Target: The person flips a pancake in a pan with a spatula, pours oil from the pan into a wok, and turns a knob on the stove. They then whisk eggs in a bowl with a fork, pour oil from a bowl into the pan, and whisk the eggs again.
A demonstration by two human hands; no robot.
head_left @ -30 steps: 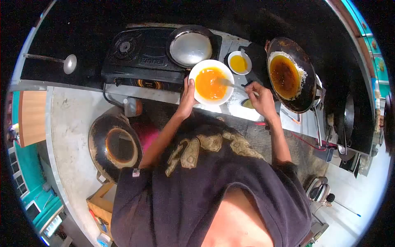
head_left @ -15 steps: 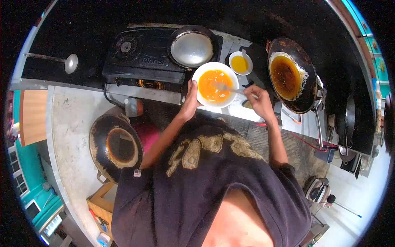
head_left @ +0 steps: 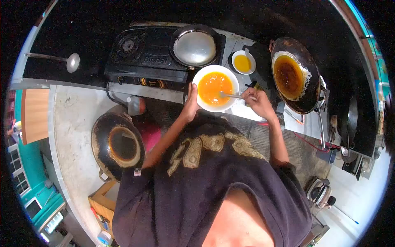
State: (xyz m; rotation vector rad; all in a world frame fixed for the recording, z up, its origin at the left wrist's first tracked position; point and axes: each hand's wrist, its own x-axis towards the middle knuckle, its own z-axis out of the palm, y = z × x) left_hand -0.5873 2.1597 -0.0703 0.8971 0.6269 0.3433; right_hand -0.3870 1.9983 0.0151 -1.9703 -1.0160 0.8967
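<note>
My left hand grips the left rim of a white bowl that holds orange beaten egg. Closed round the handle of a metal utensil, probably a fork, my right hand is at the bowl's right side. The utensil's head dips into the egg, so its exact shape is hidden. Just beyond the bowl, a flat frying pan sits on the black gas stove. Behind my right hand stands a small white bowl of yellow liquid, with a utensil resting on its rim.
A dark wok with brown oil stands at the right. Another large wok is low on the left. A ladle lies at the far left. Several utensils hang or lie at the far right, near a red cable.
The utensil's head has moved from the middle of the egg towards the lower right. The whole view has shifted slightly; my left hand keeps its hold on the bowl.
</note>
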